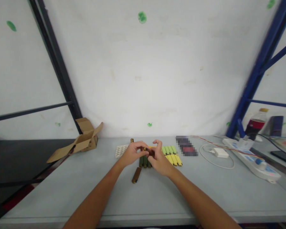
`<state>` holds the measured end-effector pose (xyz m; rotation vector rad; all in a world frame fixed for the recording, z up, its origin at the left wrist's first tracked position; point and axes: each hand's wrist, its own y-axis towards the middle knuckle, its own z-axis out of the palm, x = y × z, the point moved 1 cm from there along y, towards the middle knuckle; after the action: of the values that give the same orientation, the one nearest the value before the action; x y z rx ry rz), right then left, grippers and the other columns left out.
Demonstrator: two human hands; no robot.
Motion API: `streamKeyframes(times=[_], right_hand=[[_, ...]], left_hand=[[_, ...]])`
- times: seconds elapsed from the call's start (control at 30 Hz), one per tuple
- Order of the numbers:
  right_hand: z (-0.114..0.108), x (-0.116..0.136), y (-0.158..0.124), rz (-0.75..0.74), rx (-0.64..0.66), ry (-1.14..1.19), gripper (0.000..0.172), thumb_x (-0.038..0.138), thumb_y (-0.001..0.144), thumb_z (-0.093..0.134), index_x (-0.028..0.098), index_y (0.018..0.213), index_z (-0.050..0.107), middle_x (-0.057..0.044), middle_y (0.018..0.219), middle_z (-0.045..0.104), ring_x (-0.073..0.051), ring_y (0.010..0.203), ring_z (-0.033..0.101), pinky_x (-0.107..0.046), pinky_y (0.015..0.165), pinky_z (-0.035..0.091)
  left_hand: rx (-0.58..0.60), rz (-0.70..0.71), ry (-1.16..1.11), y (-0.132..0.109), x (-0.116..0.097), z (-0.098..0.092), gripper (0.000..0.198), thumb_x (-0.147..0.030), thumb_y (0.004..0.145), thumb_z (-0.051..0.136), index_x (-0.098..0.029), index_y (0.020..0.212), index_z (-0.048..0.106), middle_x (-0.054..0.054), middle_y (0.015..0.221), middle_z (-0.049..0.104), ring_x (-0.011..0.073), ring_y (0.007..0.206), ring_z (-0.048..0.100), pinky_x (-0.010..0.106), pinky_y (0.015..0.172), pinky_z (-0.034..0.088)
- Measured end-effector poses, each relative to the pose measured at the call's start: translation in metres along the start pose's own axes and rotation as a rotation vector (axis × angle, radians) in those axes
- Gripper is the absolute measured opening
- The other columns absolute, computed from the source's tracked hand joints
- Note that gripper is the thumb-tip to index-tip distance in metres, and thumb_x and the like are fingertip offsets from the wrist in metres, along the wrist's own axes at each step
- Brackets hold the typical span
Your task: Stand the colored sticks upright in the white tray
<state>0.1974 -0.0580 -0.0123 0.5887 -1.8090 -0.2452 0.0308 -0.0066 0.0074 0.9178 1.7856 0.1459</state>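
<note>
My left hand [131,155] and my right hand [160,159] meet above the middle of the grey table [85,190]. Both pinch a small dark brown stick-shaped piece [148,150] between their fingertips. Under the hands lie dark green sticks [144,161] in a row. Right of them are light green sticks [169,149] and yellow sticks [174,159]. One brown stick [136,175] lies alone nearer to me. A white tray [121,150] sits just left of my left hand.
An open cardboard box [82,140] lies at the back left. A white charger with its cable [219,153], a white power strip [255,160] and a cola bottle [255,125] are at the right. Dark and blue shelf posts flank the white wall.
</note>
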Motion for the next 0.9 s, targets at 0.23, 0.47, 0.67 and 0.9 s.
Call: streamKeyframes(times=[0.23,0.47,0.67,0.9], right_hand=[[-0.011,0.006,0.001,-0.152,0.142,-0.306,0.033,0.002,0.072,0.048,0.02,0.1,0.051,-0.003,0.093,0.057,-0.016,0.084,0.052,-0.03,0.077,0.041],[0.0,0.008,-0.004,-0.236,0.32,-0.381,0.027,-0.001,0.07,0.048,0.017,0.088,0.059,-0.001,0.081,0.059,-0.013,0.071,0.051,-0.024,0.069,0.04],[0.005,0.004,-0.008,-0.282,0.431,-0.413,0.031,0.001,0.07,0.051,0.017,0.094,0.063,-0.004,0.087,0.066,-0.015,0.078,0.058,-0.025,0.077,0.044],[0.01,0.001,-0.011,-0.265,0.544,-0.412,0.03,0.005,0.074,0.053,0.018,0.098,0.066,-0.003,0.085,0.067,-0.014,0.073,0.058,-0.024,0.071,0.045]], left_hand=[[-0.387,-0.134,0.376,-0.008,0.024,-0.066,0.034,-0.047,0.076,0.069,-0.017,0.091,0.07,0.006,0.082,0.073,0.0202,0.075,0.063,0.034,0.076,0.051],[-0.255,-0.144,0.55,-0.014,0.04,-0.073,0.026,-0.043,0.075,0.07,-0.018,0.082,0.069,0.0,0.07,0.068,0.0168,0.068,0.058,0.028,0.067,0.046],[-0.149,-0.176,0.547,-0.014,0.045,-0.066,0.022,-0.04,0.076,0.07,-0.019,0.082,0.068,0.0,0.072,0.069,0.0157,0.067,0.059,0.026,0.066,0.046],[-0.177,-0.242,0.481,-0.015,0.048,-0.061,0.022,-0.039,0.073,0.07,-0.019,0.078,0.065,0.0,0.067,0.068,0.0158,0.062,0.06,0.027,0.061,0.046]])
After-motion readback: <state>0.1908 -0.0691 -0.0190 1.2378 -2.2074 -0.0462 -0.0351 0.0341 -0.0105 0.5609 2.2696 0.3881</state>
